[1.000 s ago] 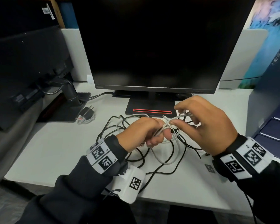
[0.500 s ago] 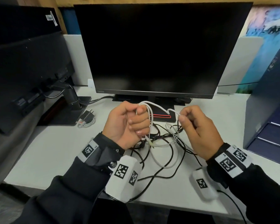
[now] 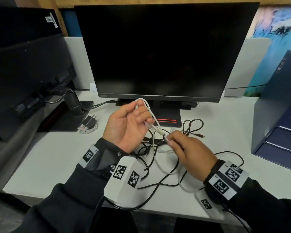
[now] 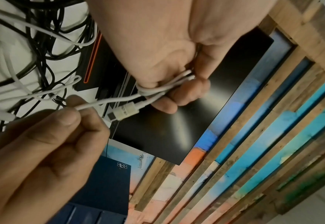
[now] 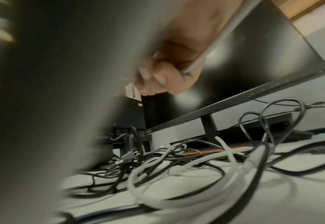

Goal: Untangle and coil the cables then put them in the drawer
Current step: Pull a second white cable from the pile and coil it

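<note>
My left hand [image 3: 133, 121] is raised palm-up in front of the monitor, its fingers curled round a few loops of a white cable [image 3: 149, 109]. In the left wrist view the loops [image 4: 158, 89] sit in that fist and a white USB plug [image 4: 124, 112] sticks out below it. My right hand [image 3: 188, 148] pinches the same white cable [image 4: 92, 104] a little lower, between thumb and forefinger. Under both hands a tangle of black cables [image 3: 192, 126] and slack white cable [image 3: 165, 170] lies on the white desk [image 3: 49, 158].
A black monitor [image 3: 160, 51] on its stand [image 3: 166, 115] rises just behind the hands. A second monitor [image 3: 27, 76] stands at the left, a charger with coiled white lead [image 3: 89, 124] beside it. A dark blue drawer unit [image 3: 279, 111] stands at the right.
My left hand has turned more palm-up with the loops and lifted slightly. My right hand has dropped lower and nearer along the white cable, drawing it taut.
</note>
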Action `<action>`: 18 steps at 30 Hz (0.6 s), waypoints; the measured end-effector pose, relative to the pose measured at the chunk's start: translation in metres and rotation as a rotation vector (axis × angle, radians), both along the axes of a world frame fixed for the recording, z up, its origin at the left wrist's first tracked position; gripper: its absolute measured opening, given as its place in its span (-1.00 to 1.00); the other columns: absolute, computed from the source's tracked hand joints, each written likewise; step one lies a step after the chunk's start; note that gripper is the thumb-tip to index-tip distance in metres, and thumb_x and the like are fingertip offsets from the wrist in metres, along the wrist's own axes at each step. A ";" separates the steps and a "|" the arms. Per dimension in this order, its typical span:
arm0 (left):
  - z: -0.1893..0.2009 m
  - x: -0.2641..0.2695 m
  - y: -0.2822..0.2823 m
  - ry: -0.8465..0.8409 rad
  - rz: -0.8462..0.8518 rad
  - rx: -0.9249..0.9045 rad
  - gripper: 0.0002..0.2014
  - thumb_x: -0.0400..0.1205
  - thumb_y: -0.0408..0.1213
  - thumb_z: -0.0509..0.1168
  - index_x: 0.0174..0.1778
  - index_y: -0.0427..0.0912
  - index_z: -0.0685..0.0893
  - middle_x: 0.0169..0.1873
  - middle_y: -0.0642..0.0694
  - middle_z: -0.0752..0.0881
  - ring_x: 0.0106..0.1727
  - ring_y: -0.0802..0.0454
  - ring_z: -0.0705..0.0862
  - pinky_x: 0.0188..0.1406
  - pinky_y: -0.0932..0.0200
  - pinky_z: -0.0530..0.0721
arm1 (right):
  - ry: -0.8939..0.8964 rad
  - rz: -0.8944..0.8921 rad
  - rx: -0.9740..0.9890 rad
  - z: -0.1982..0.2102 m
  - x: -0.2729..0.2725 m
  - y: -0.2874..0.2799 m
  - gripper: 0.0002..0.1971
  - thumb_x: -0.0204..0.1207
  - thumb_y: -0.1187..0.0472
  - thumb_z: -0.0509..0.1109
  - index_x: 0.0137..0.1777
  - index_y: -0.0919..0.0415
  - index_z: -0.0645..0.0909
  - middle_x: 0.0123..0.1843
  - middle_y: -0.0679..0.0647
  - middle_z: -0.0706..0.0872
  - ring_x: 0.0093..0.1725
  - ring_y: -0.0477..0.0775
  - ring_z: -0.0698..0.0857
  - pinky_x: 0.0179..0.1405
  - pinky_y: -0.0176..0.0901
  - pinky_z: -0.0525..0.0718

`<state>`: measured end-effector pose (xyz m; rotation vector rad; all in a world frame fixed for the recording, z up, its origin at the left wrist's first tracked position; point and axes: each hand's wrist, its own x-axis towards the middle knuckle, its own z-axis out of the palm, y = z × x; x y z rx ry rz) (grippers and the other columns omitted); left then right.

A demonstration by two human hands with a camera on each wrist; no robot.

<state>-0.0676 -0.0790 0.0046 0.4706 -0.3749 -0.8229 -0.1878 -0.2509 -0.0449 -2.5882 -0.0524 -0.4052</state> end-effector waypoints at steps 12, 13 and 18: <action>-0.037 -0.005 -0.019 -0.377 0.399 0.372 -0.80 0.80 -0.35 0.11 0.08 -0.33 0.63 -0.16 -0.21 0.82 -0.04 -0.16 0.83 0.16 -0.04 0.72 | 0.051 0.122 -0.162 0.011 -0.013 0.020 -0.78 0.71 0.05 0.21 0.25 -0.04 0.63 -0.09 -0.07 0.76 -0.11 0.02 0.67 -0.10 -0.01 0.61; -0.039 -0.006 -0.019 -0.532 0.428 0.452 -0.80 0.80 -0.35 0.13 0.08 -0.32 0.65 -0.15 -0.21 0.83 -0.04 -0.19 0.83 0.14 -0.05 0.73 | 0.030 0.108 -0.181 0.013 -0.013 0.018 -0.74 0.70 0.03 0.19 0.26 -0.08 0.65 -0.06 -0.08 0.79 -0.08 0.01 0.70 -0.09 -0.01 0.63; -0.042 -0.007 -0.017 -1.024 0.408 0.660 -0.80 0.78 -0.41 0.18 0.02 -0.26 0.73 -0.18 -0.13 0.80 -0.09 0.00 0.79 -0.05 0.17 0.71 | -0.151 0.082 -0.213 0.027 -0.016 0.014 -0.71 0.58 0.09 0.30 0.24 -0.18 0.68 0.03 -0.15 0.83 -0.11 -0.05 0.77 -0.17 -0.21 0.69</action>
